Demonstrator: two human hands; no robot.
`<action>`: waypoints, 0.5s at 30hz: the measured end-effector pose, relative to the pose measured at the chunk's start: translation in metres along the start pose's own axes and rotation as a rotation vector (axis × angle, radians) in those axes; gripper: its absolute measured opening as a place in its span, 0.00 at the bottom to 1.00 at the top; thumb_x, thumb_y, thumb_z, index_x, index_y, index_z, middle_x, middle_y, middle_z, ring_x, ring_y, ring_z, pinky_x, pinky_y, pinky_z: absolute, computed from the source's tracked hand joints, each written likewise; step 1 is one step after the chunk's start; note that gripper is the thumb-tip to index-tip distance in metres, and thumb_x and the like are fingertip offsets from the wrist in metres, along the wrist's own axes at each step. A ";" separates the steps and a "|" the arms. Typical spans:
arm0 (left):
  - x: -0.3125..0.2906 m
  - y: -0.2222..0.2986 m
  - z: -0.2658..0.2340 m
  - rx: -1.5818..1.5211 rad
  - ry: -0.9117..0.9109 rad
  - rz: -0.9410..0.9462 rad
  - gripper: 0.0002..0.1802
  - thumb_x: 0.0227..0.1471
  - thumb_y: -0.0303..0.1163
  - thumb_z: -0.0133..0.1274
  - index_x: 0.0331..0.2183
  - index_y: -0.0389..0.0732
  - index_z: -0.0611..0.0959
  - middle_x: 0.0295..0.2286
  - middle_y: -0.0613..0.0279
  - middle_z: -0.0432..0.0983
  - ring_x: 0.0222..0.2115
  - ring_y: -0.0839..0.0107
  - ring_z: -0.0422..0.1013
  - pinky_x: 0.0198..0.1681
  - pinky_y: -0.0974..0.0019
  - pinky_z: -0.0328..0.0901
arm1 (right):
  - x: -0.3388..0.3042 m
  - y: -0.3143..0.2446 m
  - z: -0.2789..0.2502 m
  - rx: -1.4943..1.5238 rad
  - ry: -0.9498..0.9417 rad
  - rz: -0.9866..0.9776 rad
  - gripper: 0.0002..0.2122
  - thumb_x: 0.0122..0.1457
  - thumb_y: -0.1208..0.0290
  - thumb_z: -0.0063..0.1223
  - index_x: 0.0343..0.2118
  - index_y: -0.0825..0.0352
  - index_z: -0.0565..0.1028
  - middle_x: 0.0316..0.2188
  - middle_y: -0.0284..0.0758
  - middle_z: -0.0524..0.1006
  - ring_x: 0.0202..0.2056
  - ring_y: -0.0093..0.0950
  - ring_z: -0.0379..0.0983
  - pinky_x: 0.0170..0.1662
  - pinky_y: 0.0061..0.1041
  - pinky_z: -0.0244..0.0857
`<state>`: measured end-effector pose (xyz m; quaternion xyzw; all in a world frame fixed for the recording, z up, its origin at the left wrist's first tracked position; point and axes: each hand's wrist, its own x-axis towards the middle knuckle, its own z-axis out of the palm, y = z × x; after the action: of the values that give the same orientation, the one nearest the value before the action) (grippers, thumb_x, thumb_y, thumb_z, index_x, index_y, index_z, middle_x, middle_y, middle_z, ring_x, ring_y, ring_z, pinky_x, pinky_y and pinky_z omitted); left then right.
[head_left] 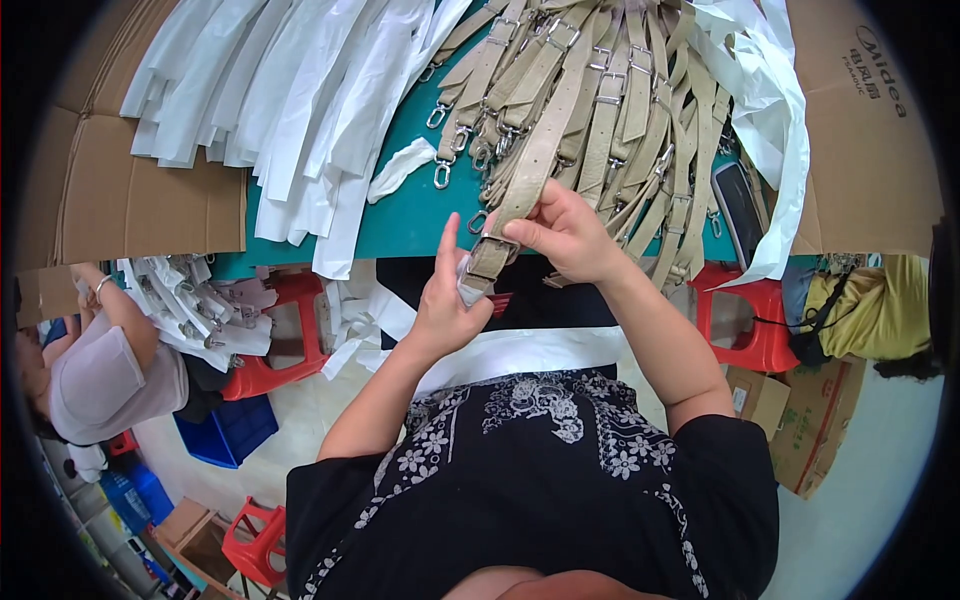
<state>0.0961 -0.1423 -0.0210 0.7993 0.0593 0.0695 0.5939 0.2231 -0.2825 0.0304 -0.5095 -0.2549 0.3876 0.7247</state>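
A beige strap point(530, 175) runs over the near edge of the green table point(400, 230), its lower end and buckle in front of the person's body. The right hand point(575, 240) pinches it between thumb and fingers just above the buckle; the left hand point(440, 315) grips the lower end, its index finger pointing up and a small white piece point(468, 285) lying between that hand and the strap. Directly behind, a dense heap of similar straps point(640, 110) crowds the middle of the table, buckles and metal clasps tangled together, so the held strap's far end is hard to tell from the rest. To the left, long white strips point(300, 110) cover much of the surface and hang past its edge, with 1 crumpled white scrap point(402, 170) between them and the heap. On the right, a dark, flat object (perhaps a phone) point(738, 205) lies partly under a loose white sheet point(770, 110), beside a brown cardboard panel point(860, 170); another cardboard sheet point(190, 200) covers the left end. Below the table's level stand 2 red stools point(745, 320), 1 on either side, and a blue crate point(225, 432) near a seated co-worker point(120, 375) at left.
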 end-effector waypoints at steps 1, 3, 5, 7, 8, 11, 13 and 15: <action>0.002 0.004 0.001 -0.008 -0.008 0.023 0.50 0.35 0.23 0.53 0.56 0.34 0.42 0.30 0.52 0.68 0.30 0.60 0.68 0.37 0.65 0.63 | 0.000 -0.001 0.000 0.027 0.002 0.014 0.11 0.54 0.77 0.49 0.40 0.71 0.65 0.35 0.36 0.73 0.37 0.21 0.70 0.41 0.21 0.65; 0.003 0.007 0.005 -0.014 -0.016 0.045 0.50 0.36 0.22 0.52 0.56 0.34 0.42 0.29 0.53 0.68 0.29 0.61 0.68 0.36 0.65 0.63 | -0.002 -0.001 0.004 -0.205 0.068 0.007 0.11 0.54 0.76 0.49 0.39 0.71 0.66 0.34 0.36 0.74 0.36 0.21 0.71 0.39 0.20 0.65; 0.003 0.007 0.008 0.096 0.124 -0.017 0.49 0.35 0.21 0.52 0.56 0.33 0.42 0.27 0.54 0.68 0.28 0.61 0.68 0.34 0.64 0.63 | -0.003 -0.008 0.018 -0.587 0.226 0.046 0.08 0.52 0.75 0.51 0.34 0.72 0.69 0.31 0.35 0.75 0.33 0.20 0.72 0.37 0.18 0.66; 0.003 0.006 0.014 0.165 0.171 0.000 0.50 0.34 0.21 0.52 0.56 0.33 0.43 0.28 0.54 0.67 0.29 0.60 0.67 0.35 0.63 0.63 | -0.006 -0.004 0.026 -0.625 0.296 0.080 0.08 0.52 0.75 0.52 0.34 0.72 0.69 0.31 0.35 0.75 0.32 0.20 0.72 0.37 0.18 0.66; 0.003 0.004 0.016 0.234 0.219 0.015 0.50 0.32 0.20 0.53 0.56 0.33 0.44 0.29 0.54 0.66 0.30 0.59 0.66 0.36 0.63 0.62 | -0.007 -0.002 0.027 -0.662 0.365 0.116 0.08 0.51 0.75 0.52 0.33 0.72 0.70 0.32 0.35 0.75 0.32 0.19 0.72 0.37 0.18 0.66; 0.004 0.002 0.021 0.315 0.280 0.066 0.51 0.30 0.20 0.54 0.56 0.33 0.46 0.31 0.53 0.64 0.32 0.58 0.64 0.37 0.62 0.61 | -0.010 0.012 0.022 -0.292 0.255 0.171 0.09 0.51 0.75 0.53 0.34 0.72 0.71 0.34 0.35 0.75 0.33 0.19 0.71 0.39 0.19 0.65; 0.005 0.003 0.021 0.324 0.287 0.102 0.51 0.29 0.19 0.54 0.56 0.33 0.47 0.31 0.53 0.63 0.32 0.58 0.63 0.38 0.62 0.60 | -0.010 0.028 0.010 -0.166 0.132 0.135 0.09 0.51 0.73 0.54 0.33 0.72 0.71 0.32 0.35 0.76 0.32 0.20 0.72 0.36 0.20 0.67; 0.006 0.004 0.020 0.245 0.255 0.045 0.52 0.29 0.20 0.55 0.55 0.32 0.47 0.31 0.53 0.63 0.32 0.59 0.63 0.38 0.62 0.60 | -0.008 0.029 -0.001 -0.142 -0.049 0.095 0.11 0.51 0.72 0.54 0.35 0.72 0.71 0.30 0.36 0.75 0.31 0.20 0.71 0.35 0.21 0.67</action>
<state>0.1051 -0.1608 -0.0228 0.8517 0.1240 0.1759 0.4779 0.2099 -0.2845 0.0031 -0.5614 -0.2752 0.4149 0.6610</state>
